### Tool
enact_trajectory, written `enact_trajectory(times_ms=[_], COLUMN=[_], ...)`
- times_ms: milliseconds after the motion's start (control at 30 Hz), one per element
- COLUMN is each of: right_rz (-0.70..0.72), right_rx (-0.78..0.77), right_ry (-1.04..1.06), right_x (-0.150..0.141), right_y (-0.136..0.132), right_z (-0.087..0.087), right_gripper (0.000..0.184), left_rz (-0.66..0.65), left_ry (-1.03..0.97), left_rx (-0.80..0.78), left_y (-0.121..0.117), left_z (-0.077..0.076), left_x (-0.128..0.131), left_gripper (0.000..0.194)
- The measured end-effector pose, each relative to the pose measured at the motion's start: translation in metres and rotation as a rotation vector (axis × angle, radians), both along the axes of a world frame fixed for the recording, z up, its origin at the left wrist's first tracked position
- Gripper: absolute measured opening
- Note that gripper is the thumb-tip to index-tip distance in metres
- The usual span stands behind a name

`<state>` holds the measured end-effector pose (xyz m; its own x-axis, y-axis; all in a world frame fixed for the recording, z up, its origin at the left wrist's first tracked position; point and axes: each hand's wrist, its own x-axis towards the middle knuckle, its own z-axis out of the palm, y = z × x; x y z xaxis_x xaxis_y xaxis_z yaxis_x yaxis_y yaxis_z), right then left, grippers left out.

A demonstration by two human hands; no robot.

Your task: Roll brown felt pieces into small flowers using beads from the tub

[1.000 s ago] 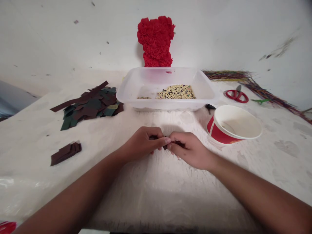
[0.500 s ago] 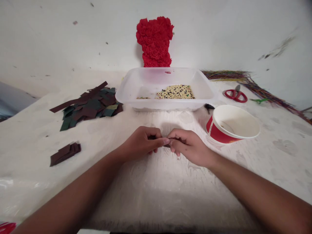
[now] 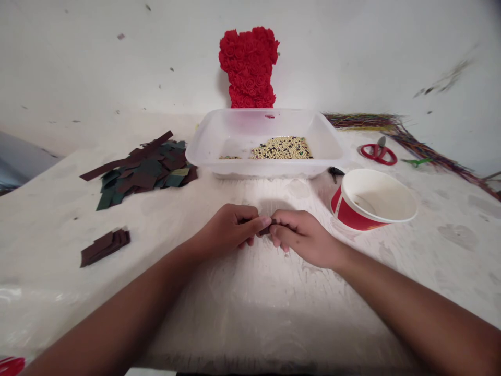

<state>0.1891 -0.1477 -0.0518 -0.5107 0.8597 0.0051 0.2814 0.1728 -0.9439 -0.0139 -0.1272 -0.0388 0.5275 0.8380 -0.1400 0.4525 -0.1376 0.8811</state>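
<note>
Tabletop [image 3: 250, 313], dark strip [image 3: 266, 230] between both hands [image 3: 229, 228] [image 3: 303, 237]

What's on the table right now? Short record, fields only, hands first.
left hand: shut on small dark brown piece
right hand: shut on same piece, fingers meeting left hand
nearest: tilted red-and-white paper cup, right of hands
left side: pile of green and brown pieces; stack of brown strips
back: plastic tub holding beads; red rose bear
right side: red scissors; colored strands

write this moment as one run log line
left hand: pinching dark brown strip | right hand: pinching same strip | nearest: red-and-white paper cup
</note>
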Motion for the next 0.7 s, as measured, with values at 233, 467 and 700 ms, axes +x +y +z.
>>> enact_trajectory(times_ms=[233, 467, 700], right_rz=[0.014, -0.053, -0.115], right_rx=[0.015, -0.001, -0.028], right_ry=[-0.006, 0.017, 0.105], right_x=[0.0012, -0.0014, -0.0037], right_y=[-0.0007, -0.0002, 0.0012], right_z=[-0.0006, -0.0038, -0.0033], right_gripper=[0.021, 0.022, 0.017], left_rz=[0.024, 0.086, 0.081], left_ry=[-0.017, -0.133, -0.148], left_rx=[0.01, -0.033, -0.051], left_y=[-0.0013, -0.0014, -0.0001], left_z=[0.0015, 0.0067, 0.0047], left_x=[0.0012, 0.0032, 0.0016], left_gripper=[0.033, 0.018, 0.019])
